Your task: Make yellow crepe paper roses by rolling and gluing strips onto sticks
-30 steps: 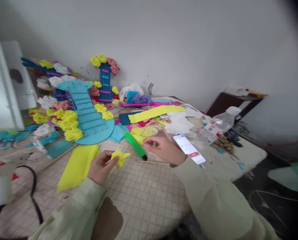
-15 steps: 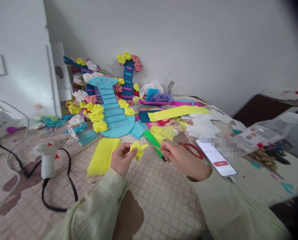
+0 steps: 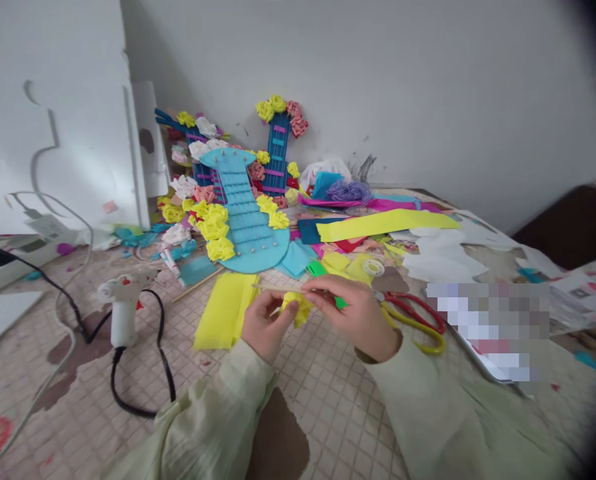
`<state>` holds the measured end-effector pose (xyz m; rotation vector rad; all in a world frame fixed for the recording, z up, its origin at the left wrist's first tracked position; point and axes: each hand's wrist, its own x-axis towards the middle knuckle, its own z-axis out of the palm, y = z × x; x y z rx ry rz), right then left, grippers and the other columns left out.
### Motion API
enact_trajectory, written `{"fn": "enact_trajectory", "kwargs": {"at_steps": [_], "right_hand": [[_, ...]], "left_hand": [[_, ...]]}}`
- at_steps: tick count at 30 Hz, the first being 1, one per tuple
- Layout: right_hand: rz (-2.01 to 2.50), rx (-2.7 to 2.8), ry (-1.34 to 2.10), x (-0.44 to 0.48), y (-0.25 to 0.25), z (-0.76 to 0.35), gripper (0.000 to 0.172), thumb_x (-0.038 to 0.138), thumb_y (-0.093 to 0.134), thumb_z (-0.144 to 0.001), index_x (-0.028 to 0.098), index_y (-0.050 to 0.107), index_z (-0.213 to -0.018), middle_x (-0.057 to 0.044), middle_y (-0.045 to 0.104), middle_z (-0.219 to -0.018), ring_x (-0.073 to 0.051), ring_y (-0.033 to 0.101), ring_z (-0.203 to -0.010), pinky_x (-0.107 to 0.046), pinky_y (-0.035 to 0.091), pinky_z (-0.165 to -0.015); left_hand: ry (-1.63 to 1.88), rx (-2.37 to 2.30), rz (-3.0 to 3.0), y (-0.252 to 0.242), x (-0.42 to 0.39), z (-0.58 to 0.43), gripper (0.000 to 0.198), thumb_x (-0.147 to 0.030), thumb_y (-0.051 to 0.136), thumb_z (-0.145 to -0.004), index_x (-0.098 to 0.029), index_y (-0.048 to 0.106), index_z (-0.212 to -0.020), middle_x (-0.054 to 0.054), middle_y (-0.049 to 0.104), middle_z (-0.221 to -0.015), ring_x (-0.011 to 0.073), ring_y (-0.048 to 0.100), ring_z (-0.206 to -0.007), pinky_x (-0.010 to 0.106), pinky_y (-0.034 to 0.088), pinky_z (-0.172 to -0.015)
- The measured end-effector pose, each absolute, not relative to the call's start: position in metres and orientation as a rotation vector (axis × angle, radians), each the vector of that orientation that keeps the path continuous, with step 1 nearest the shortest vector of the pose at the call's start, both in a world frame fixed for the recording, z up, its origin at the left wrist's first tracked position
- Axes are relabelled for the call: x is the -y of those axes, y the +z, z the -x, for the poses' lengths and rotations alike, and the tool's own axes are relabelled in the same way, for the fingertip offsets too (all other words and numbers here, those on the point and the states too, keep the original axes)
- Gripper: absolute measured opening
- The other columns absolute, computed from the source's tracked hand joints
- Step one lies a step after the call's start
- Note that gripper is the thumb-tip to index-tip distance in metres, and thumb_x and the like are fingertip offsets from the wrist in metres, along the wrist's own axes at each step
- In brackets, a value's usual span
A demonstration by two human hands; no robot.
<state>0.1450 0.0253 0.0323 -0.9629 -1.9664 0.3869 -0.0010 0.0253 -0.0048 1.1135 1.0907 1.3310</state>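
A small piece of crumpled yellow crepe paper (image 3: pixel 298 312) is pinched in my left hand (image 3: pixel 264 325). My right hand (image 3: pixel 353 313) is closed on a thin pale stick (image 3: pixel 273 287), which points left above the paper; its fingertips are right beside the paper, and I cannot tell whether they touch it. Folded yellow crepe paper (image 3: pixel 221 313) lies to the left of my left hand. Under and behind my right hand is a bright green tool (image 3: pixel 317 269), mostly covered. Scissors with red and yellow handles (image 3: pixel 418 313) rest just to its right.
A white glue gun (image 3: pixel 124 317) with a looped black cord stands at left. Behind my hands is a light-blue guitar-shaped board (image 3: pixel 251 213) with yellow paper flowers. A long yellow paper strip (image 3: pixel 388 225) lies at the back right. A phone (image 3: pixel 478 347), partly blurred, is at right.
My right hand has come left to the yellow paper, bringing the stick over it. The view has turned, so everything sits farther right or left in frame; the scissors' yellow handle now shows.
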Motion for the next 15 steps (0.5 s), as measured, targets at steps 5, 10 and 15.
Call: {"fn": "enact_trajectory", "kwargs": {"at_steps": [5, 10, 15], "right_hand": [[0.986, 1.995, 0.386, -0.0256, 0.0254, -0.1496, 0.007, 0.019, 0.053, -0.08, 0.019, 0.06, -0.08, -0.002, 0.063, -0.078, -0.011, 0.055, -0.066, -0.022, 0.045, -0.059], [1.059, 2.001, 0.403, -0.0247, 0.0229, -0.1495, 0.006, 0.019, 0.054, -0.08, 0.018, 0.058, -0.077, -0.001, 0.062, -0.075, -0.01, 0.053, -0.063, -0.021, 0.043, -0.057], [1.08, 1.994, 0.385, -0.0243, 0.0202, -0.1495, 0.005, 0.019, 0.055, -0.079, 0.016, 0.059, -0.081, -0.003, 0.062, -0.078, -0.011, 0.056, -0.069, -0.023, 0.045, -0.064]], "left_hand": [[1.374, -1.074, -1.097, -0.006, -0.0241, -0.0005, 0.021, -0.026, 0.069, -0.058, -0.014, 0.059, -0.072, 0.002, 0.06, -0.071, 0.0138, 0.058, -0.067, 0.023, 0.047, -0.058], [1.409, -1.016, -1.134, -0.0086, -0.0221, -0.0006, 0.019, -0.023, 0.067, -0.062, -0.015, 0.059, -0.077, 0.001, 0.059, -0.076, 0.0126, 0.057, -0.07, 0.021, 0.046, -0.057], [1.41, -0.975, -1.177, -0.0078, -0.0205, -0.0015, 0.017, -0.021, 0.068, -0.063, -0.015, 0.059, -0.077, 0.0, 0.059, -0.072, 0.0111, 0.055, -0.065, 0.019, 0.045, -0.052]]}}
